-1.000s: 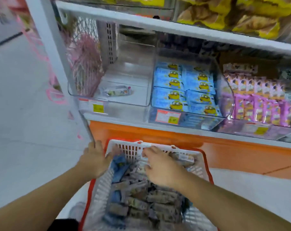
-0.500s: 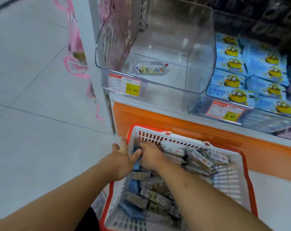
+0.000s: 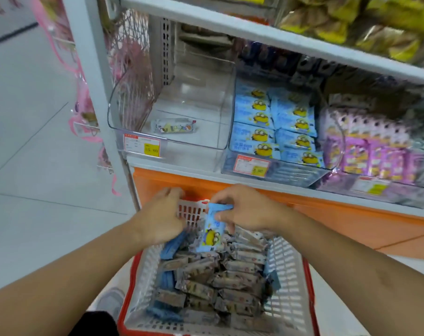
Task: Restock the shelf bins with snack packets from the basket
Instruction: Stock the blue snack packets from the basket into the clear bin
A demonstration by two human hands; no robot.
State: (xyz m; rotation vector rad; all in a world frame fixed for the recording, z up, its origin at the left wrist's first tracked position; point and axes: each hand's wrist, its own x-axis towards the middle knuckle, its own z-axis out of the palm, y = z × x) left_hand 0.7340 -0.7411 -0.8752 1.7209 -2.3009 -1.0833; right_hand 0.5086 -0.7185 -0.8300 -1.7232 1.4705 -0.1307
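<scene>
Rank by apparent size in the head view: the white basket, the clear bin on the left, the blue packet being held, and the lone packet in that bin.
1. White basket, though it is nearest the camera
2. Clear bin
3. Blue packet in the right hand
4. Lone packet; 3 and 4 are close, with nearness favouring 3.

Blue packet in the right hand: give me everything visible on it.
The light blue glossy snack packet looks like a flat plastic-film pouch with a yellow goggle-eyed cartoon figure printed on its lower half and small text that is too blurred to read. It hangs roughly upright, slightly tilted, over the white slatted plastic basket with red rim. The right hand pinches its top edge; its lower end is near or touching the packets below.
</scene>
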